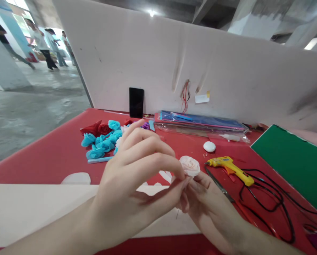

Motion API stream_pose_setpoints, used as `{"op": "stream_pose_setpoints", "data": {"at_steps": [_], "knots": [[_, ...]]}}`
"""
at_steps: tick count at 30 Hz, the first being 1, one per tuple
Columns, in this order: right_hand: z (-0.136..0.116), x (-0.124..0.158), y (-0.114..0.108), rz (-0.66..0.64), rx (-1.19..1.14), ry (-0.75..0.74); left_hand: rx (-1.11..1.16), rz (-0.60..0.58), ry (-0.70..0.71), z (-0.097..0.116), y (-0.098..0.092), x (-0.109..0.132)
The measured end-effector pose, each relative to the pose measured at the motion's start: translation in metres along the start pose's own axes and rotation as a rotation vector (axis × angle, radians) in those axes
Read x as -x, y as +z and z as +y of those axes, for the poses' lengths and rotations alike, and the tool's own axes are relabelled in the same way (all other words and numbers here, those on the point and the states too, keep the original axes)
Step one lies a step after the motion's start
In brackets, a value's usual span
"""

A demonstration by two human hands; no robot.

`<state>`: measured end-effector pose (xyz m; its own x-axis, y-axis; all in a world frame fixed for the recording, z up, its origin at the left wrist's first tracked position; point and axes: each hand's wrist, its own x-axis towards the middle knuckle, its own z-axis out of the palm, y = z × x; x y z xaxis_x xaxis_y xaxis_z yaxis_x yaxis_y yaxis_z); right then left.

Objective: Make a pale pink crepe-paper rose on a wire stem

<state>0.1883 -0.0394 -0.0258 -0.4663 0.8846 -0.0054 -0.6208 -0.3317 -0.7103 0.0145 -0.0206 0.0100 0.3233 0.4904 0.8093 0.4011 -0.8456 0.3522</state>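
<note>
A small pale pink paper rose [189, 165] is held up between my two hands, over a long white paper sheet [41, 209]. My left hand [139, 180] pinches the rose's edge between thumb and forefinger, its other fingers curved above. Gripping the flower's base from below is my right hand [206, 202], its fingers wrapped under the bloom. A thin wire shows beneath the hands. White cut paper pieces [165, 175] lie partly hidden behind my left hand.
Blue and red paper flowers [102, 141] are piled at left. A yellow glue gun [231, 169], its black cord, scissors [219, 184] and a white oval object [209, 146] lie at right. A phone [136, 102] leans on the panel beside wrapped paper [201, 122]. A green board [294, 166] stands right.
</note>
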Motion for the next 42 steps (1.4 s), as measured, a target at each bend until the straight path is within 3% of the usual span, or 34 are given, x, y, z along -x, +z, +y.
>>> {"op": "stream_pose_setpoints", "data": {"at_steps": [10, 15, 26, 29, 33, 42], "knots": [[-0.0008, -0.0003, 0.0017, 0.028, 0.016, -0.009, -0.147, 0.068, 0.042, -0.0007, 0.003, 0.0029], [-0.0007, -0.0006, 0.0038, 0.043, 0.033, -0.028, -0.121, 0.005, 0.054, -0.0012, 0.0025, -0.0002], [-0.001, 0.0006, 0.0032, 0.058, -0.062, 0.042, -0.107, 0.008, 0.07, 0.0009, 0.0022, -0.0013], [-0.0025, -0.0011, 0.0019, 0.026, -0.099, 0.062, -0.051, 0.023, 0.054, 0.0013, 0.0022, 0.0003], [-0.0031, -0.0016, -0.0013, -0.075, -0.095, 0.086, -0.143, 0.077, 0.061, 0.0002, 0.0038, 0.0016], [0.0004, -0.0025, -0.0009, -0.209, 0.037, 0.091, -0.375, 0.016, 0.247, -0.0074, -0.0028, 0.0076]]}}
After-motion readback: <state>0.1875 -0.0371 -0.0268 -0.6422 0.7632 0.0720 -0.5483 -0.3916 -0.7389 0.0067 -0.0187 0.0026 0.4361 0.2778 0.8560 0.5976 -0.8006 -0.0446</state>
